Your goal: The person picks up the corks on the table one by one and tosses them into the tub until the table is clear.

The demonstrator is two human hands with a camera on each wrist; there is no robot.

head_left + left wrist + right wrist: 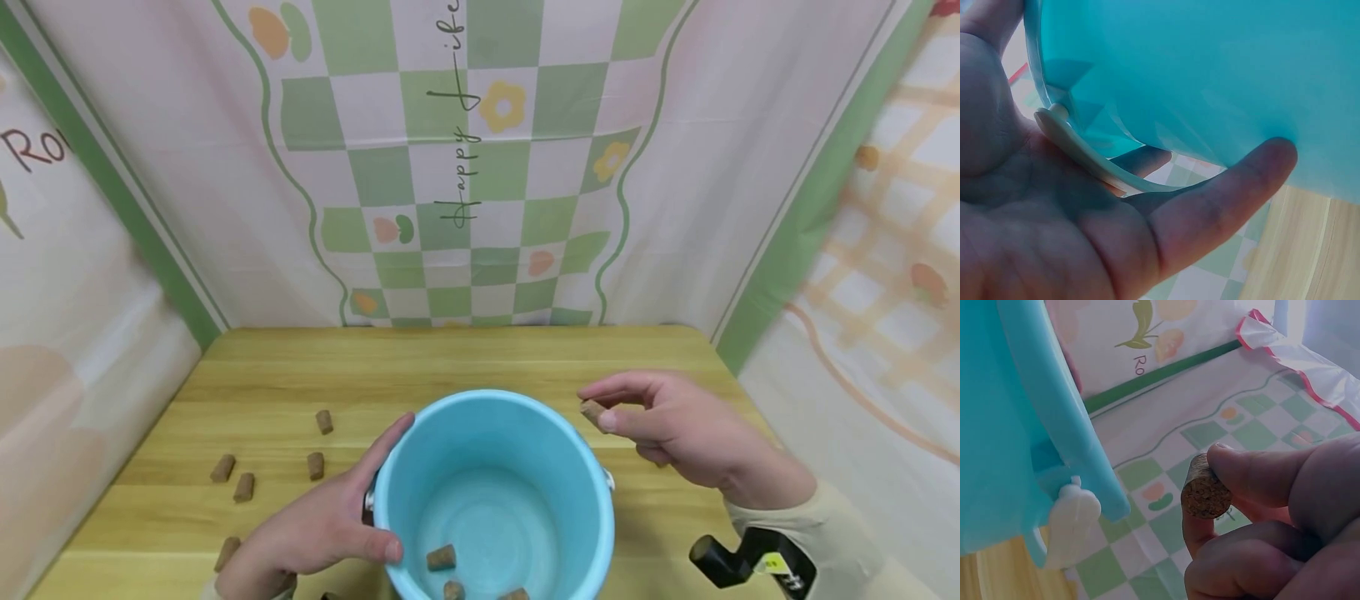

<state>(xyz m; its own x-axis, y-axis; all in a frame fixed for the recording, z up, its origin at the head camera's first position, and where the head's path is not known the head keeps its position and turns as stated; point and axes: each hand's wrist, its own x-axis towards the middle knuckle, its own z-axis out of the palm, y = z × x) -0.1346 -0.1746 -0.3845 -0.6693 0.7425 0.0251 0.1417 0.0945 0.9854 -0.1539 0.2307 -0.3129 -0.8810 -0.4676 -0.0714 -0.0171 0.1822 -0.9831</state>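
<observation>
A light blue bucket [480,437] stands at the table's near middle, its mouth facing up. My left hand [326,517] holds its left side, thumb at the rim and fingers spread along the outer wall; the left wrist view shows the bucket's handle [1100,164] passing by the palm. To the right of the rim, my right hand [693,433] pinches a cork stopper [1207,497] between thumb and fingers, held above table height. Several corks [441,557] lie on the bucket's floor, some cut off by the frame's lower edge.
Several more corks [244,487] are scattered on the wooden table [450,358] left of the bucket, one partly hidden by the left forearm. A white handle joint [1072,512] sticks out on the bucket's right. Printed cloth [495,167] hangs behind and at both sides.
</observation>
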